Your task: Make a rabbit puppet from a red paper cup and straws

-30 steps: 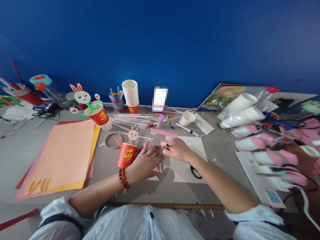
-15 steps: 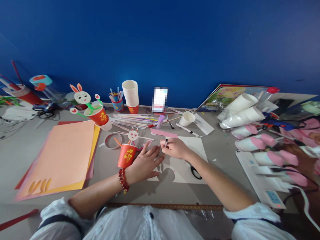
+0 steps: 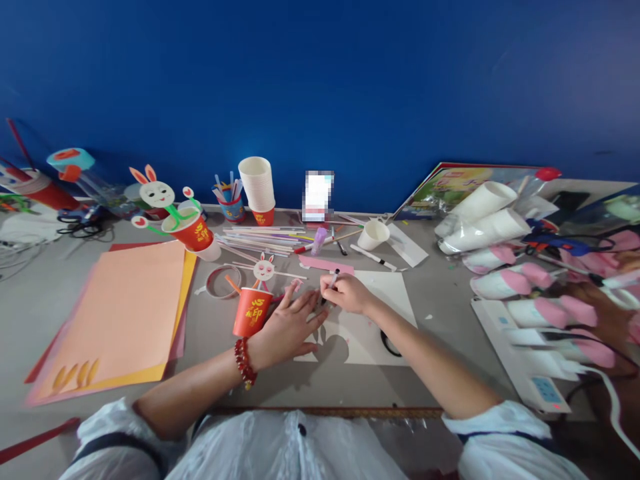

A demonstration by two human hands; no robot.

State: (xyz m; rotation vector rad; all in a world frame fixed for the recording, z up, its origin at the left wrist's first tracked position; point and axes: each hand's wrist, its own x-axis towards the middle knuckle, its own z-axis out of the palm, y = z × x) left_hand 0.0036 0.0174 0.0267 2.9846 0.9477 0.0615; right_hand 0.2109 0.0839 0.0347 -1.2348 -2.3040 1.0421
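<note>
My right hand (image 3: 349,292) is closed round a pen (image 3: 333,279), its dark end sticking up above the fingers. Spread flat beside it, my left hand (image 3: 290,325) presses down with the fingers apart. Beneath and between the hands lies white paper (image 3: 385,290); whatever the pen tip touches is hard to make out. A red paper cup (image 3: 253,312) stands against the left hand, and a small bunny face (image 3: 263,269) on a straw rises out of it. Black scissor handles (image 3: 390,343) show partly from under my right forearm.
Coloured sheets (image 3: 135,307) are stacked at the left. Straws (image 3: 260,240) lie behind the hands, near a tape roll (image 3: 223,281) and a white cup (image 3: 374,235). A larger bunny cup (image 3: 187,230) stands back left. A power strip (image 3: 515,353) and wrapped cups (image 3: 485,227) are at the right.
The pen in my right hand has tilted and more of its end shows above the fingers. My left hand stays flat in place. The view has shifted slightly.
</note>
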